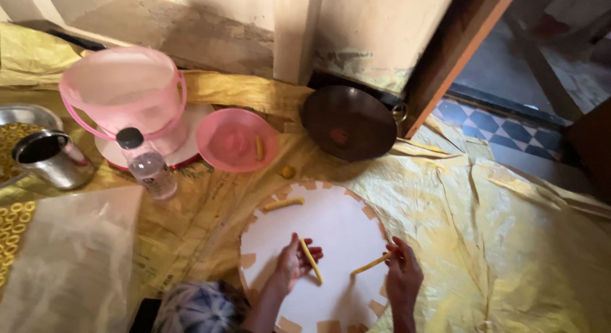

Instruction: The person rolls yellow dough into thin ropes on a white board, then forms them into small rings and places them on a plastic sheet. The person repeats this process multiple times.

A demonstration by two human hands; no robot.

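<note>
Dough strips point(310, 260) on round board point(331, 225); pink bowl point(235, 140) holds another.

From my remote seat, the head camera shows me little of the person's body. Two bare forearms come up from the bottom edge, with no sleeves visible on either one. The left hand point(289, 266) and the right hand point(402, 276) both carry no gloves, and I cannot make out rings, bangles or a watch at this size and blur. At the bottom edge, just left of the left forearm, I see a rounded patch of cloth point(197, 307) in a mottled blue, grey and white pattern, like tie-dye; it seems to be worn, though I cannot tell which garment. A dark strip lies just beside it.
</note>
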